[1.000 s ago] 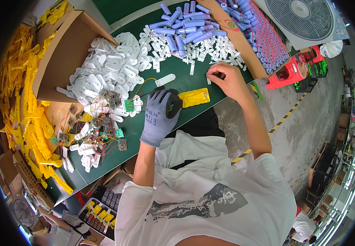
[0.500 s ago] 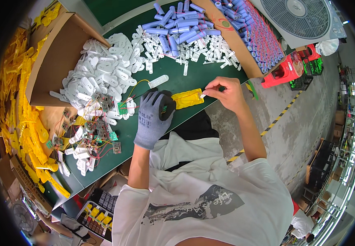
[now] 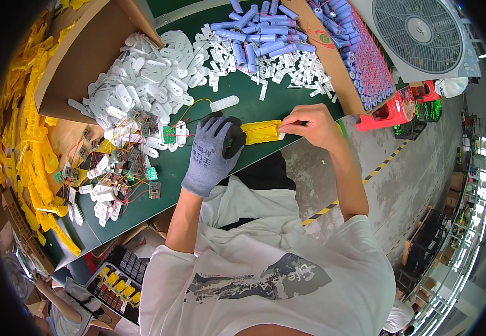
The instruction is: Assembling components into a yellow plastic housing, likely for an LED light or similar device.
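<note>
My left hand point(image 3: 214, 148), in a grey glove with dark fingertips, is closed on the left end of a yellow plastic casing point(image 3: 261, 133). A thin red wire runs along the casing's open hollow. At the casing's right end, my bare right hand point(image 3: 313, 124) pinches a small white plastic piece point(image 3: 281, 133) between thumb and forefinger; the fingers partly cover it. Left of the glove, a green circuit board point(image 3: 169, 134) lies with wires attached. Just beyond the glove is a single white oblong cover point(image 3: 224, 103), with a yellow wire curving near it.
White oblong covers point(image 3: 142, 84) spill from a cardboard box point(image 3: 75, 67). Blue cylindrical cells point(image 3: 265, 33) and small white pieces point(image 3: 226, 59) lie at the back. Wired boards point(image 3: 111, 173) and yellow casings point(image 3: 35, 179) are heaped left. A cell-filled carton point(image 3: 324, 53) and fan point(image 3: 419, 33) stand back right.
The whole view has shifted slightly. My right hand has brought the small white piece down against the casing's right end. My left hand keeps its hold on the casing.
</note>
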A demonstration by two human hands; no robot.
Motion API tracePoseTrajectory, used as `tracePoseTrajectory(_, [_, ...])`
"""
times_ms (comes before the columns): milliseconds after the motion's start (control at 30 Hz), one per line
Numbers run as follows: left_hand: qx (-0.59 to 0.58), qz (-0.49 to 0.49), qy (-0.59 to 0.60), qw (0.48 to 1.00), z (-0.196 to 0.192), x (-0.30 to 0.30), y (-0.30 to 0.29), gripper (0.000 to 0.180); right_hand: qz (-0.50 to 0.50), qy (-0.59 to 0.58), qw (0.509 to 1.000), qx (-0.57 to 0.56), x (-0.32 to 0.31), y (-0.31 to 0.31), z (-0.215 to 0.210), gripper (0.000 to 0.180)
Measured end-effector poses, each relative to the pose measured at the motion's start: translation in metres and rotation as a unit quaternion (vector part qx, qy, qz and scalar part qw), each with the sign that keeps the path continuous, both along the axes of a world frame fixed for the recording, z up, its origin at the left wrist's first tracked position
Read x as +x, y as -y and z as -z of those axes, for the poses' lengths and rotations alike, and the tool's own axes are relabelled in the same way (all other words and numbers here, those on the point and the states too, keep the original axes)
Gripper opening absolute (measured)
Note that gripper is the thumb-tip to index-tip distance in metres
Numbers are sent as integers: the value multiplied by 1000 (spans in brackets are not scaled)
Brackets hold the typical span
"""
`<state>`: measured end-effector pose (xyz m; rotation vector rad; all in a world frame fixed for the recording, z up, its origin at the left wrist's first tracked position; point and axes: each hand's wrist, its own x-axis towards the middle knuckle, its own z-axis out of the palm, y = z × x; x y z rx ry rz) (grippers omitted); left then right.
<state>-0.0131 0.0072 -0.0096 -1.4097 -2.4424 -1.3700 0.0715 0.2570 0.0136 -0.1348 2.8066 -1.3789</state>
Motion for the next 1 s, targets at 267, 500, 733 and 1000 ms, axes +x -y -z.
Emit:
tracePoseTrajectory(267, [-13,-19,-2,1000,8,5,2,28,25,-104,993,55,15,9,12,14])
tracePoseTrajectory(500, [-29,-29,5,999,3,6,6,19,220,42,962,-155,23,38,15,34])
tracePoseTrajectory(733, [-34,-26,5,999,1,5,1,19,140,121,982,-32,5,31,-1,29])
tracePoseTrajectory(1000, [-20,-50,-17,998,8,4,-2,23,116,-238,936,232,-88,-27,-7,24])
